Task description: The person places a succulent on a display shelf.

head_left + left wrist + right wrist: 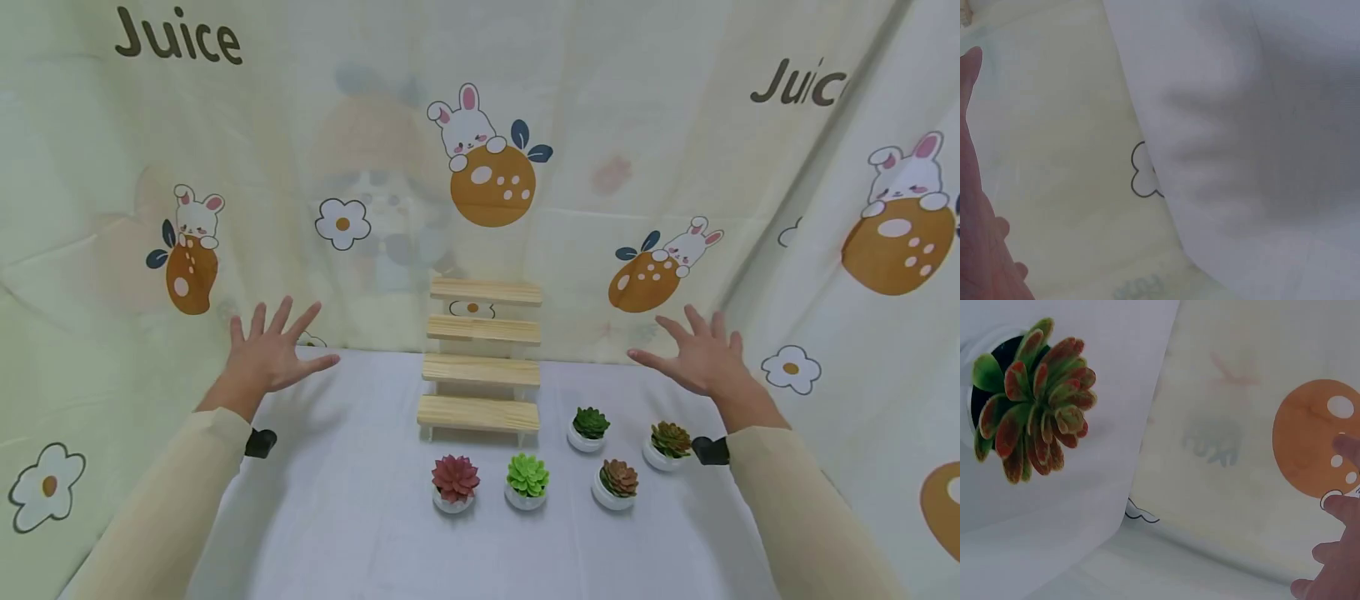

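Note:
My left hand (268, 357) is held up over the table's left side with its fingers spread, touching nothing. On the right, my right hand (703, 354) is likewise raised with spread fingers and holds nothing. Closest to it is a potted succulent with green and reddish leaves (670, 439), seen large in the right wrist view (1041, 403). Other succulents in white pots stand nearby: a dark green one (591, 422), a brownish one (619, 480), a bright green one (527, 476) and a red one (455, 479). Behind them rises a stepped wooden rack (478, 412).
A white cloth covers the table (360, 533). Along its back and sides hangs a pale curtain (585, 108) printed with rabbits, oranges and flowers. The rack stands against the back curtain, near the middle.

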Action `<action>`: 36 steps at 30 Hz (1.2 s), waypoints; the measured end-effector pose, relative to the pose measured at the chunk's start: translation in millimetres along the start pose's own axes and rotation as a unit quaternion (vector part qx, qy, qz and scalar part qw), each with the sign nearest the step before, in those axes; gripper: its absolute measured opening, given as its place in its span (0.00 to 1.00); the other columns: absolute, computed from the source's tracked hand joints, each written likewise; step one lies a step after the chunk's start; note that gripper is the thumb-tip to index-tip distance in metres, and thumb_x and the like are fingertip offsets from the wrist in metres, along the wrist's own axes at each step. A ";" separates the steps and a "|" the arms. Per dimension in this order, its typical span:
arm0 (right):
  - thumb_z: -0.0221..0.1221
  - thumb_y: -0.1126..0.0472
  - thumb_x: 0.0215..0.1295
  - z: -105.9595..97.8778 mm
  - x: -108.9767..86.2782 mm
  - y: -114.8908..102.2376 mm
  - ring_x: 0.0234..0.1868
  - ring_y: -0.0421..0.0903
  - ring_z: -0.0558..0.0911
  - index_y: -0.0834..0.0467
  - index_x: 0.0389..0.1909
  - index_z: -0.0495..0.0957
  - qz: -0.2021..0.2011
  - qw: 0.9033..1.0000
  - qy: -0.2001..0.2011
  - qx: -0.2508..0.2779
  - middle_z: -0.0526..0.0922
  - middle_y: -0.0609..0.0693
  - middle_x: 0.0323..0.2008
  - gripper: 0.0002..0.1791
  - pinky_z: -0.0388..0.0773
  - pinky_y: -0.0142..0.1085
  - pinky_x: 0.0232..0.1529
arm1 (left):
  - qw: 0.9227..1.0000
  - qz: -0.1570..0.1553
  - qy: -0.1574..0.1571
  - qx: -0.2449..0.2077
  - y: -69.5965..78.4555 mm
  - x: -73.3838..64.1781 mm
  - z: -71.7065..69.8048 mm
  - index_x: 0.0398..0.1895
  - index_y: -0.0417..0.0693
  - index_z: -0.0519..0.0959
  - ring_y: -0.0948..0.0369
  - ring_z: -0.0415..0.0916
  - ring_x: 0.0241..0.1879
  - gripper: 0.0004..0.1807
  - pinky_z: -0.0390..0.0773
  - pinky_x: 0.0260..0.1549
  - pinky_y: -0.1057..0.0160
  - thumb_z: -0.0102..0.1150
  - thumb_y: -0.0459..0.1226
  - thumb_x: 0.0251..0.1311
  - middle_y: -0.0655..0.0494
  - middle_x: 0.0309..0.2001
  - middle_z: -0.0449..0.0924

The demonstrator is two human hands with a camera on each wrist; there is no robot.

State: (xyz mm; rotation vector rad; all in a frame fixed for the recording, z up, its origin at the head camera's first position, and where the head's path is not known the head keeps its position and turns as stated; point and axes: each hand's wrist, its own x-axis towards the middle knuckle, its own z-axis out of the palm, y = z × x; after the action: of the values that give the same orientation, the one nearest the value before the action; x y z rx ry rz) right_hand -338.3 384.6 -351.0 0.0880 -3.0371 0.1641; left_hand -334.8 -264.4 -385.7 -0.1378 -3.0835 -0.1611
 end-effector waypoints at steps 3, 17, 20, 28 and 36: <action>0.45 0.16 0.60 4.3 -1.8 -0.9 0.75 0.83 0.35 0.54 0.80 0.55 -0.007 1.000 0.005 -0.005 0.40 0.72 0.80 0.59 0.34 0.83 0.67 | 1.000 0.003 0.001 0.000 1.7 -2.5 1.4 0.84 0.68 0.37 0.25 0.30 0.77 0.58 0.24 0.69 0.19 0.37 0.82 0.55 0.37 0.83 0.31; 0.51 0.22 0.63 30.0 -26.6 -10.8 0.75 0.80 0.46 0.54 0.79 0.59 -0.056 0.998 0.034 0.002 0.47 0.70 0.79 0.53 0.48 0.79 0.70 | 1.000 0.007 0.006 -0.008 15.2 -13.5 30.4 0.84 0.66 0.41 0.27 0.33 0.78 0.58 0.29 0.71 0.20 0.40 0.81 0.55 0.37 0.83 0.35; 0.52 0.23 0.63 37.8 -34.5 -13.0 0.75 0.80 0.46 0.54 0.78 0.60 -0.064 0.997 0.034 0.012 0.48 0.70 0.79 0.52 0.47 0.79 0.71 | 1.000 0.006 0.006 -0.017 16.9 -15.4 39.0 0.84 0.66 0.41 0.27 0.34 0.78 0.58 0.31 0.71 0.20 0.38 0.81 0.56 0.38 0.83 0.36; 0.57 0.28 0.65 55.8 -54.4 -23.2 0.77 0.79 0.45 0.55 0.76 0.63 -0.080 0.994 0.053 0.059 0.50 0.69 0.79 0.48 0.46 0.80 0.70 | 0.999 0.011 0.018 -0.040 20.7 -20.6 60.2 0.84 0.65 0.42 0.29 0.35 0.79 0.57 0.33 0.72 0.21 0.38 0.80 0.57 0.39 0.83 0.37; 0.60 0.34 0.66 67.3 -73.5 -35.7 0.79 0.75 0.46 0.54 0.75 0.65 -0.098 0.987 0.074 0.106 0.52 0.67 0.79 0.44 0.49 0.81 0.68 | 0.995 0.022 0.047 -0.082 33.7 -28.3 77.3 0.84 0.63 0.45 0.31 0.39 0.79 0.54 0.40 0.73 0.23 0.45 0.75 0.61 0.39 0.83 0.41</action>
State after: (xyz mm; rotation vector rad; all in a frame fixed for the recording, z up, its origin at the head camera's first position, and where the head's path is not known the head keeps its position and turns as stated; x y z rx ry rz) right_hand -269.4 345.6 -421.3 0.3709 -2.8310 0.4546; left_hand -307.1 -225.3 -460.6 -0.1970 -2.9680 -0.4069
